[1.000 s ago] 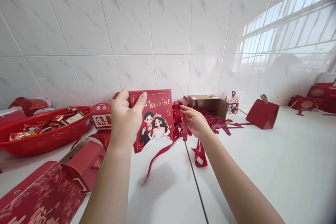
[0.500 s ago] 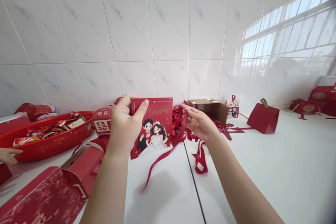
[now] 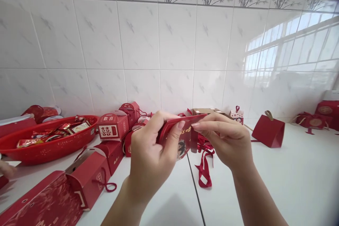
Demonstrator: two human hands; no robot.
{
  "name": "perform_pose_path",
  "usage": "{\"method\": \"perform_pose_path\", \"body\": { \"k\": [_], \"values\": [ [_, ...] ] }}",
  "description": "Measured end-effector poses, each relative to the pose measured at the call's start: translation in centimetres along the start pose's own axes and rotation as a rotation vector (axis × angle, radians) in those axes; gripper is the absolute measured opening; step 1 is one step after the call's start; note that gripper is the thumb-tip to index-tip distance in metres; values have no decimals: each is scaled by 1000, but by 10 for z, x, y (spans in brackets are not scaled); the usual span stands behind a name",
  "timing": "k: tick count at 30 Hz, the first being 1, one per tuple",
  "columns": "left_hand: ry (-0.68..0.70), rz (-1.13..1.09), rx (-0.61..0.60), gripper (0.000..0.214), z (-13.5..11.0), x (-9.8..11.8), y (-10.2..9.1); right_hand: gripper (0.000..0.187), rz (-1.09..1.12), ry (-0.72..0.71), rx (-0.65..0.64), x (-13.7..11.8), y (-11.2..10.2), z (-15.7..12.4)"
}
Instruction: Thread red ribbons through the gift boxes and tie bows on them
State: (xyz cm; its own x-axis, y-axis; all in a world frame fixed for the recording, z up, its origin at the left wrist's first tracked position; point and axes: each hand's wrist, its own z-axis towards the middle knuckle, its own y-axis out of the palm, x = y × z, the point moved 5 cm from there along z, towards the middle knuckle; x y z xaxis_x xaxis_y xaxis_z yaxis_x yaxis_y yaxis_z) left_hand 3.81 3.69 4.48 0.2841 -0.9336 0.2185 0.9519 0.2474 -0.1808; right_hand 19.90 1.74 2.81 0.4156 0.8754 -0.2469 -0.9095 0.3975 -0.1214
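A red paper gift box [image 3: 186, 136] with gold lettering and a cartoon couple is held up in my left hand [image 3: 152, 152], thumb on its front and fingers behind. It is tilted, so the picture is mostly hidden. At its upper right edge my right hand [image 3: 230, 139] pinches a red ribbon [image 3: 194, 142], which hangs down beside the box. Whether the ribbon passes through the box is hidden by the fingers. Below and behind lie a loose ribbon loop [image 3: 203, 180] and a pile of red ribbons [image 3: 205, 144] on the white table [image 3: 225, 201].
Left stand a red basket [image 3: 53, 148] of wrapped sweets, several red boxes [image 3: 112, 127] and an open box [image 3: 91, 176] with a cord. Another person's hand [image 3: 6, 169] shows at the left edge. A cardboard carton [image 3: 208, 112] and a red triangular box [image 3: 268, 130] are on the right.
The gift box has turned from facing me to a steep tilt. My right hand has brought the ribbon to the box's upper edge, and the view has shifted.
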Motion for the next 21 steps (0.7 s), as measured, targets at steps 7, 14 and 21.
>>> {"method": "perform_pose_path", "body": {
  "k": [7,14,21],
  "values": [
    [22,-28,-9,9,-1,5,1,31,-40,-33,-56,-8,7,2],
    [86,-62,-89,12,1,4,2,27,-80,5,-75,-9,5,1],
    [120,-56,-120,13,1,4,2,23,-180,-3,-36,-15,-2,0]
  ]
}}
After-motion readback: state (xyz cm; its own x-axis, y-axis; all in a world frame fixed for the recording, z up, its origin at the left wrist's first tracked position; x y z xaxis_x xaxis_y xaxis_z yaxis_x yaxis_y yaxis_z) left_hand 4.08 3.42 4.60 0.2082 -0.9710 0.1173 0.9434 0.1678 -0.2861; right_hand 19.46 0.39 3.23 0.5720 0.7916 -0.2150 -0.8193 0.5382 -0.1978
